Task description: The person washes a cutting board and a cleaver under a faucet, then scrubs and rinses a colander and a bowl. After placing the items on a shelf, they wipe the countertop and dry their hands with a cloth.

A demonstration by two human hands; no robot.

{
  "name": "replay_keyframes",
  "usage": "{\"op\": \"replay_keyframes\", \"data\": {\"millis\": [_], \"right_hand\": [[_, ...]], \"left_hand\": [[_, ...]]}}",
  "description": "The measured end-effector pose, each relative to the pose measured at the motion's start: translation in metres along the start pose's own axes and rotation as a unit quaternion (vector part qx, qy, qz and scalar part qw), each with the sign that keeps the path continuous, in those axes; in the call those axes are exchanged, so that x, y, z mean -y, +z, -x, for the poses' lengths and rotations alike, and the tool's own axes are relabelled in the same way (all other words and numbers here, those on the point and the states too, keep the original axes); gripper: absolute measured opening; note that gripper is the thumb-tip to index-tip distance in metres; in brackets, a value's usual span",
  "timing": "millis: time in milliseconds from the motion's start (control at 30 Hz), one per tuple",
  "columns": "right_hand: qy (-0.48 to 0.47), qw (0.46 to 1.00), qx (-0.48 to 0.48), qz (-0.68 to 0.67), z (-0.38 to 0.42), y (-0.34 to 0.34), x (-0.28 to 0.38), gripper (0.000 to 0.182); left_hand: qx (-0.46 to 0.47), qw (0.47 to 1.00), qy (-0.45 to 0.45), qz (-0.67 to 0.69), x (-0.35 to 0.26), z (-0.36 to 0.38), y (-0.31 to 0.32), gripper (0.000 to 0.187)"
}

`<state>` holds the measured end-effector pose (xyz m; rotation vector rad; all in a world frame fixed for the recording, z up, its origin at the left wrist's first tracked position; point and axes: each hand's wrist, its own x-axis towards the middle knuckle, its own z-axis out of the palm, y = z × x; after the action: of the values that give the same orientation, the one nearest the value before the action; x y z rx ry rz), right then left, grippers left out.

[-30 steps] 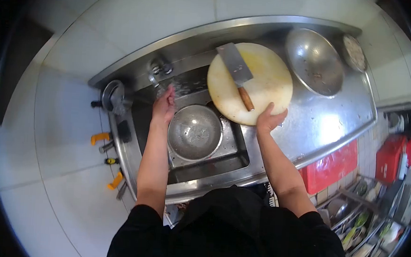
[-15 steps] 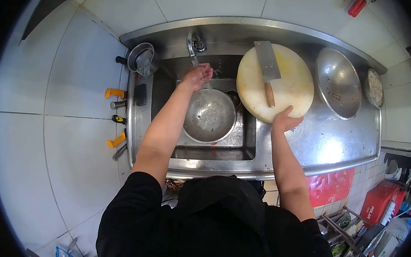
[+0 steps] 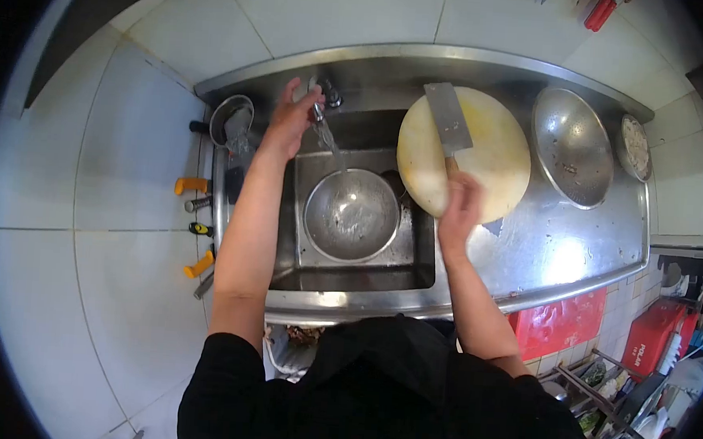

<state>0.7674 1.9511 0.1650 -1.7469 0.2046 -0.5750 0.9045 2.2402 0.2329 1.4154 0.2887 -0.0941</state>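
Observation:
My left hand is at the running tap, fingers spread close around its spout. Water pours into a round metal bowl standing in the sink. My right hand, smeared by motion, closes over the wooden handle of a cleaver. The cleaver's wide blade lies flat on a thick, round, white cutting board, which overlaps the sink's right edge. My hand hides most of the handle.
A perforated metal colander and a bowl of pale food stand right of the board. Left of the sink are a small pot and several tool handles, including an orange one. A red cooler stands at lower right.
My left hand has moved up and left from the water stream to the tap, its fingers spreading. My right hand has gone from the board's lower edge to the cleaver handle.

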Motion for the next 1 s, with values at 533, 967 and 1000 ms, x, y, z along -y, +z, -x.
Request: {"op": "replay_keyframes", "data": {"millis": [533,967,1000], "right_hand": [[0.339,0.847,0.348,-0.216,-0.085,0.207,-0.052,0.019],[0.007,0.933,-0.131,0.335,-0.072,-0.111,-0.144,0.042],[0.003,0.945,-0.130,0.299,-0.067,-0.100,-0.150,0.054]], "left_hand": [[-0.132,0.978,0.041,0.157,0.012,-0.050,0.108,0.062],[0.052,0.991,-0.119,0.041,0.172,0.015,0.068,0.073],[0.054,0.991,-0.118,0.043,0.181,0.022,0.080,0.073]]}}
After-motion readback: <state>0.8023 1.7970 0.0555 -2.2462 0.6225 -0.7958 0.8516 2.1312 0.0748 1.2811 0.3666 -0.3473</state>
